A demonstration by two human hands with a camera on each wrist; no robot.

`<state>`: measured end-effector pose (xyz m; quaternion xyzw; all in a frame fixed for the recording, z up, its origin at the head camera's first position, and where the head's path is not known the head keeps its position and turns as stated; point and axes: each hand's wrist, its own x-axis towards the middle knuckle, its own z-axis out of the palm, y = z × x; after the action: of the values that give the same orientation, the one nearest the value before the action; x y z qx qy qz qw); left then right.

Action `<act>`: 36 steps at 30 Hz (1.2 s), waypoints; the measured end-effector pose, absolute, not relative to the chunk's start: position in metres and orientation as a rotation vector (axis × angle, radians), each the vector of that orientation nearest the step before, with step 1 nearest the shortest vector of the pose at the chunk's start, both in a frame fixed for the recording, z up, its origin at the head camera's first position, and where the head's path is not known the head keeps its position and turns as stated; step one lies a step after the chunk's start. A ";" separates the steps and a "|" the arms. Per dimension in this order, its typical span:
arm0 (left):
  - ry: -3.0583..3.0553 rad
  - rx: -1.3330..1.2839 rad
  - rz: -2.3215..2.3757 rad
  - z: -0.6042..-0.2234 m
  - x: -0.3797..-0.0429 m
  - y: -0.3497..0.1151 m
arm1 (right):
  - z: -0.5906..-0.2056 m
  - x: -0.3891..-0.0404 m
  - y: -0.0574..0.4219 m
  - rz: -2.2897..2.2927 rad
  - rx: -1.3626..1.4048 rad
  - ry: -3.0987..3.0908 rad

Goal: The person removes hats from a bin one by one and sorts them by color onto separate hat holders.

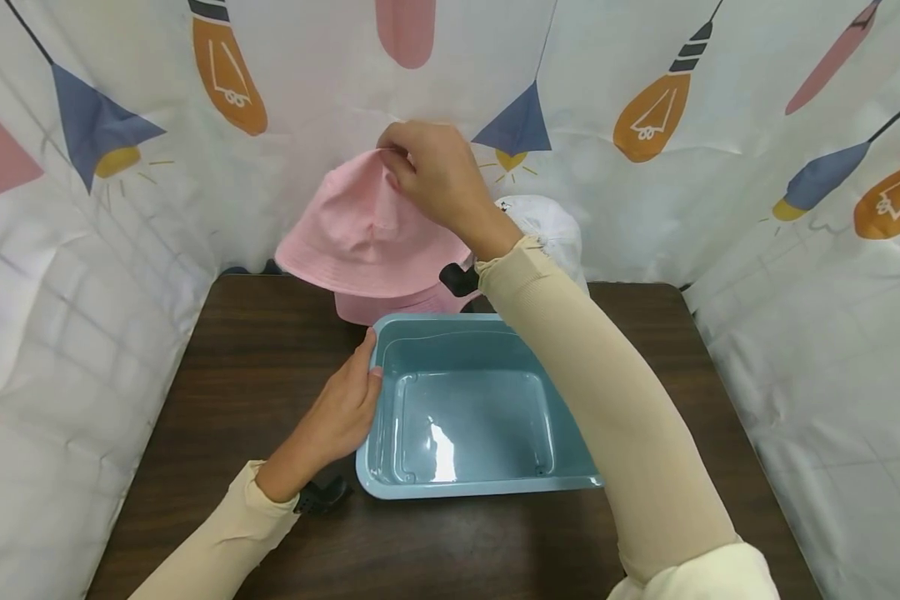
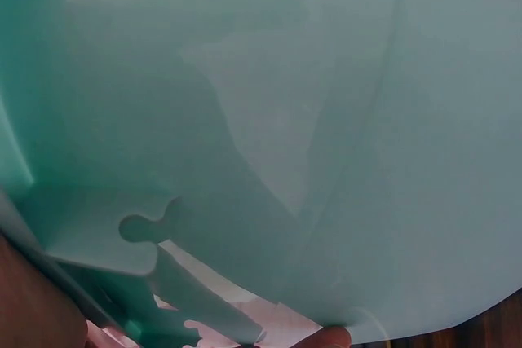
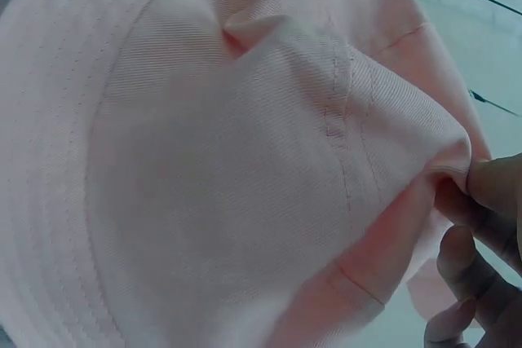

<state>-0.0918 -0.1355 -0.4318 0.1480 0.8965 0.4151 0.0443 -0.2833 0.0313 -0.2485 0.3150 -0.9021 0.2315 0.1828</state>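
Observation:
My right hand (image 1: 438,175) pinches a pink bucket hat (image 1: 371,229) by the top of its crown. In the right wrist view the cloth of the bucket hat (image 3: 212,169) bunches up at the thumb and fingertips. The hat hangs brim down behind a blue plastic basin (image 1: 465,417), over a darker pink hat or cap (image 1: 371,308) that it mostly covers. My left hand (image 1: 345,404) grips the basin's left rim, thumb over the edge. The left wrist view shows the basin wall (image 2: 269,136) close up, with a fingertip at the bottom.
A white cap (image 1: 547,225) stands behind the basin, partly hidden by my right forearm. Everything rests on a dark wooden table (image 1: 217,400). White curtains (image 1: 330,83) printed with lamps enclose its back and sides.

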 end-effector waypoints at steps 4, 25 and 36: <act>2.733 0.446 1.263 -0.431 -0.091 -0.136 | -0.255 -0.285 0.026 0.636 0.860 -2.598; 2.738 0.455 1.220 -0.426 -0.094 -0.143 | -0.289 -0.291 0.036 0.672 0.817 -2.823; 2.902 0.194 1.246 -0.402 -0.143 -0.195 | -0.301 -0.266 0.084 0.777 0.508 -2.907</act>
<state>-0.1427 -0.1950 -0.4017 0.0614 0.9172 0.3936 -0.0113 -0.2661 0.0840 -0.3013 0.1662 -0.9517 0.2542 0.0448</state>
